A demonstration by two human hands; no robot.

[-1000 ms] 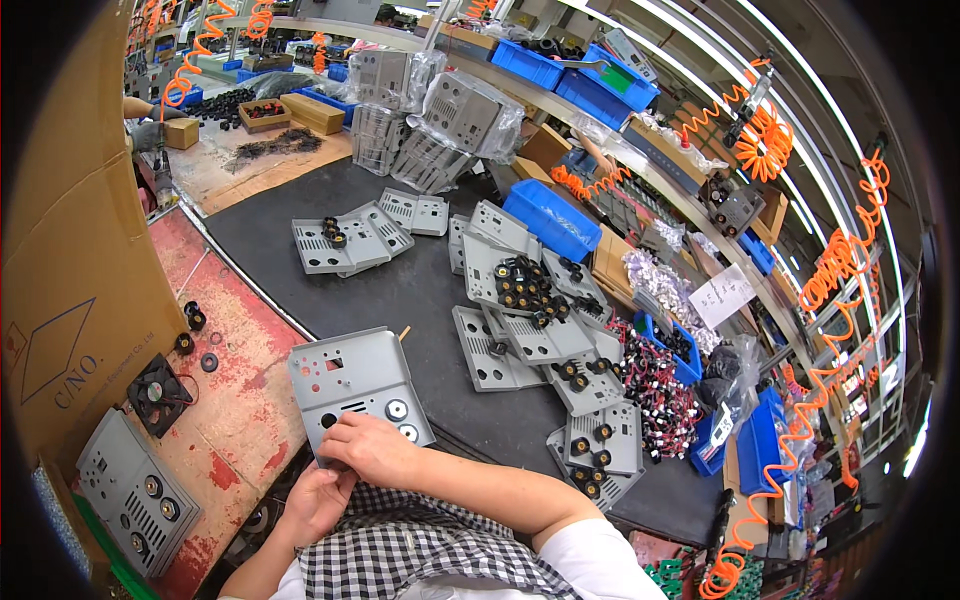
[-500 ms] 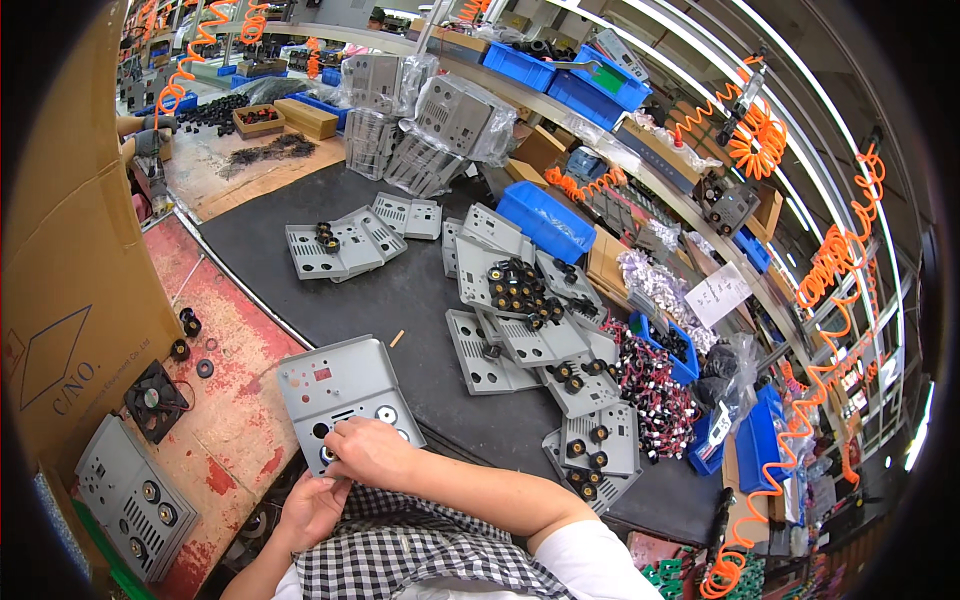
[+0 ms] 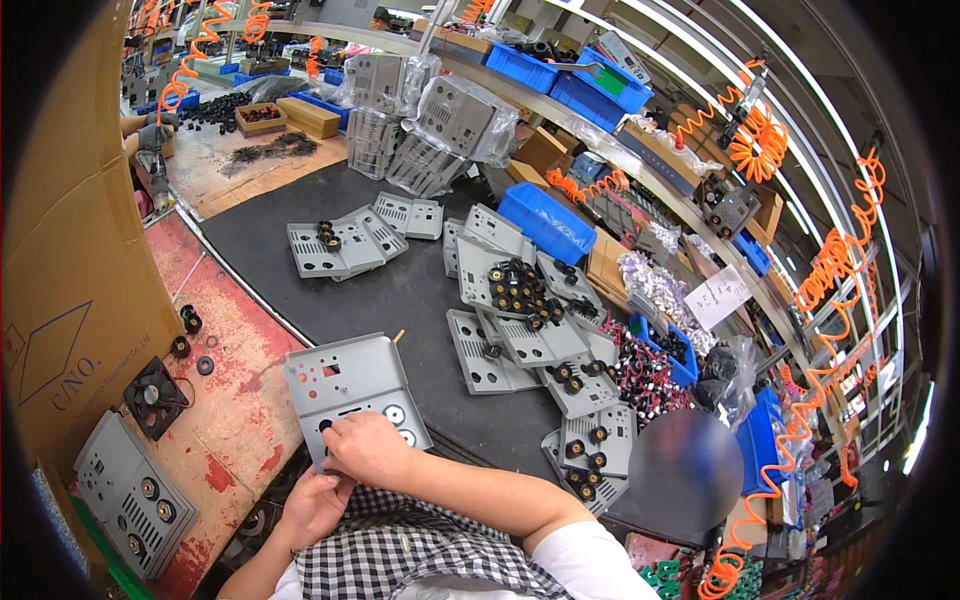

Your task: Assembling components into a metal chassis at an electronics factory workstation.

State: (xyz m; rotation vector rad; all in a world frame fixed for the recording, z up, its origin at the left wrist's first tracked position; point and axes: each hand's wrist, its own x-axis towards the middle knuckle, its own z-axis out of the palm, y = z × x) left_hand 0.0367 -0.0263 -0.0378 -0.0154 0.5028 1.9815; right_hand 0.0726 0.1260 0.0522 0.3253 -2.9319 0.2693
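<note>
A bent grey metal panel [image 3: 345,372] with slots and round holes lies in front of me, overhanging the bench edge. Two round white-rimmed sockets [image 3: 396,414] are set in its right part. My right hand [image 3: 368,446] rests over its near edge, fingers curled together by a dark round hole; what they pinch is covered. Just below, my left hand [image 3: 315,505] reaches up against the same edge with closed fingers, partly hidden under the panel and the right hand. Whatever it grips does not show.
Grey panels with black round sockets [image 3: 520,288] pile up on the black mat [image 3: 270,275]. A fan [image 3: 156,398] and finished-looking panels [image 3: 135,500] lie left, beside a tall carton [image 3: 80,230]. Blue bins [image 3: 545,220] and bundled wires [image 3: 655,390] stand right. A gloved hand [image 3: 155,132] works far left.
The panel has shifted slightly to the right along with my hands. My right fingers have closed in over the near-left hole. A round blurred patch now covers part of the right side.
</note>
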